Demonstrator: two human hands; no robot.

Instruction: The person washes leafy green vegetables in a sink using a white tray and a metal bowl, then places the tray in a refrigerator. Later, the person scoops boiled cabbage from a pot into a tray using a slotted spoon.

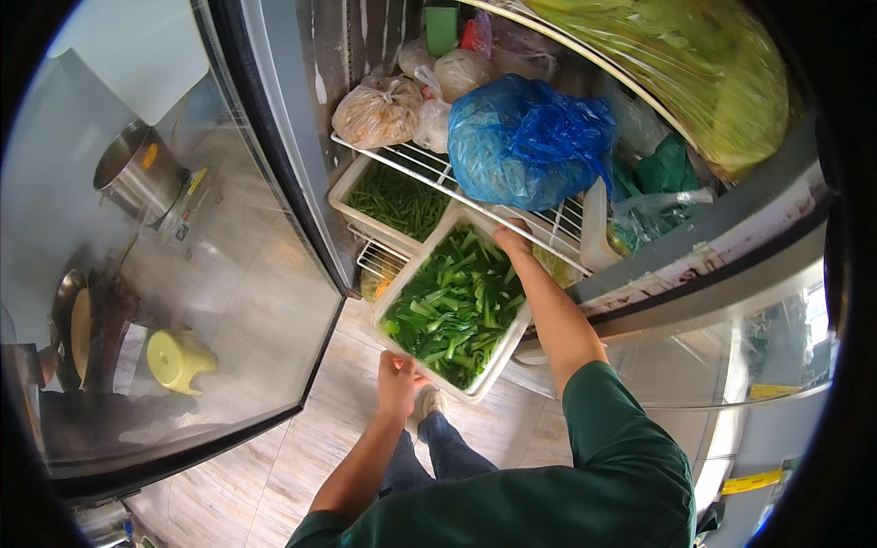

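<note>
A white plastic tub (484, 389) full of cut leafy greens (452, 301) juts out of an open refrigerator, its near end over the floor. My left hand (399, 383) grips the tub's near left edge, with its fingers partly hidden beneath the rim. Farther in, my right hand (512, 236) holds the tub's far right side, just under the front of a white wire shelf (438, 181). The tub's far end lies below that shelf. To its left sits a second white tub (340, 196) of chopped green vegetables (397, 200).
On the wire shelf rest a blue plastic bag (531, 140) and tied clear bags (379, 113). Wrapped greens (678, 75) lie higher up. The glass door (226, 274) stands open at left; behind its glass are a steel pot (140, 171) and a yellow-green stool (179, 361).
</note>
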